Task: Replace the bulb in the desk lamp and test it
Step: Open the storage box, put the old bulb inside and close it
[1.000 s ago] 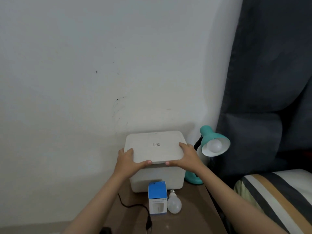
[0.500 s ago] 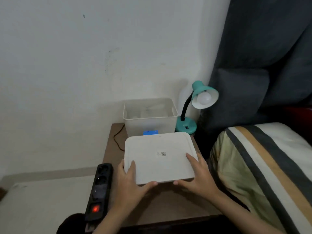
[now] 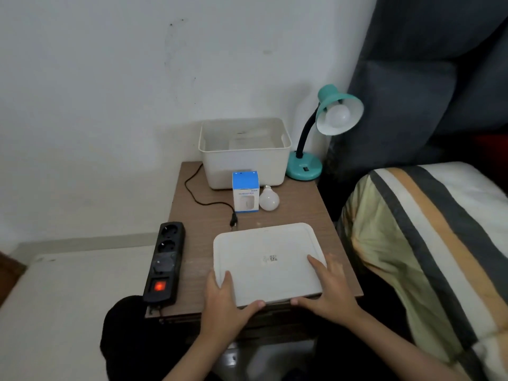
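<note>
A teal desk lamp (image 3: pixel 303 167) stands at the back right corner of the small table (image 3: pixel 302 207), unlit, with a white bulb (image 3: pixel 338 115) in its shade. A loose white bulb (image 3: pixel 269 199) lies beside a blue and white bulb box (image 3: pixel 245 192), in front of an open white storage bin (image 3: pixel 244 152). The bin's flat white lid (image 3: pixel 268 261) rests on the near part of the table. My left hand (image 3: pixel 226 301) grips its near left corner and my right hand (image 3: pixel 327 287) its near right edge. The lamp's black plug (image 3: pixel 233 223) lies loose on the table.
A black power strip (image 3: pixel 165 262) with a glowing red switch lies along the table's left edge. A bed with a striped cover (image 3: pixel 426 243) is close on the right, a dark curtain (image 3: pixel 426 78) behind it, the white wall at the back.
The lid came off the bin, moved toward me and now lies flat on the near part of the table. The view tilted down, showing the loose bulb, box and plug.
</note>
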`<control>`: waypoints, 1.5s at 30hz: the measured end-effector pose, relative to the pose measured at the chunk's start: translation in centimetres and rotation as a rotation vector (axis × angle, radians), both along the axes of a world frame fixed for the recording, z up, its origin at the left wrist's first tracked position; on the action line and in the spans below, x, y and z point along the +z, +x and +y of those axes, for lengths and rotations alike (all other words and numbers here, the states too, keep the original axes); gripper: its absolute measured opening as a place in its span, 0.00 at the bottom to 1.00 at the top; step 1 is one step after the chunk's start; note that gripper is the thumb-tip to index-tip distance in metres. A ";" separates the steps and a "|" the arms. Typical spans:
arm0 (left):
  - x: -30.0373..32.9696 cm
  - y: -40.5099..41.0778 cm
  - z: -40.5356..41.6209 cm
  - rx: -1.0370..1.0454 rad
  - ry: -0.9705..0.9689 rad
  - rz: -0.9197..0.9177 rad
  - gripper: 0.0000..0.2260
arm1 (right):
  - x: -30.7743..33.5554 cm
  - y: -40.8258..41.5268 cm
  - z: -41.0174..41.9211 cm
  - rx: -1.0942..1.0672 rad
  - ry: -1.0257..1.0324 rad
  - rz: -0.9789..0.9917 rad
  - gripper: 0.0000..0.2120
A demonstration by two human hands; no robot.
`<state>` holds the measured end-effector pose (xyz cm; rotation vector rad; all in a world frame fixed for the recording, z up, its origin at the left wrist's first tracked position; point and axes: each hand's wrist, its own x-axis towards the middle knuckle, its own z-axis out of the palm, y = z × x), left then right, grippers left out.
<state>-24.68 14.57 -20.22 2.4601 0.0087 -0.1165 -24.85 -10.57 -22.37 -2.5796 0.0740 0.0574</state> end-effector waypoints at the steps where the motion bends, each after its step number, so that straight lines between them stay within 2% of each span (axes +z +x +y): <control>1: -0.1 0.1 0.0 0.000 0.022 0.003 0.45 | -0.2 0.2 0.1 0.003 -0.018 0.002 0.58; 6: -0.3 0.4 -0.2 -0.008 0.093 -0.058 0.39 | -0.6 0.4 0.4 0.012 -0.061 -0.001 0.60; 9: -0.5 0.9 0.0 -0.022 0.138 -0.034 0.39 | -0.1 0.6 0.7 -0.020 -0.043 0.007 0.61; 12: -0.2 2.1 0.2 -0.011 0.095 -0.039 0.40 | 1.2 1.5 1.4 -0.027 -0.027 0.000 0.59; 16: 1.8 5.6 0.3 0.022 0.005 -0.086 0.42 | 3.3 4.5 2.8 -0.034 0.064 -0.090 0.52; 20: 4.3 10.6 0.4 0.023 -0.061 -0.198 0.40 | 5.1 9.3 4.6 -0.036 0.133 -0.203 0.34; 22: 5.2 13.4 0.3 0.032 -0.089 -0.232 0.39 | 5.3 11.7 5.3 -0.052 0.185 -0.222 0.29; 27: 7.5 19.5 0.4 0.072 -0.150 -0.295 0.36 | 4.7 16.6 6.4 -0.121 0.238 -0.137 0.30; 30: 8.6 22.8 0.5 0.111 -0.129 -0.315 0.38 | 3.9 18.6 6.5 -0.144 0.231 -0.097 0.31; 33: 9.4 25.3 0.3 0.151 -0.082 -0.299 0.40 | 3.0 19.8 6.7 -0.143 0.193 -0.108 0.28; 37: 9.5 27.4 -0.3 0.189 -0.128 -0.303 0.39 | 2.8 20.4 6.8 -0.181 0.245 -0.119 0.26; 41: 9.1 28.6 -0.7 0.269 -0.152 -0.329 0.38 | 3.2 19.8 6.0 -0.211 0.314 -0.186 0.25; 45: 8.8 29.2 -0.8 0.295 -0.168 -0.359 0.40 | 5.1 18.5 4.7 -0.216 0.383 -0.370 0.18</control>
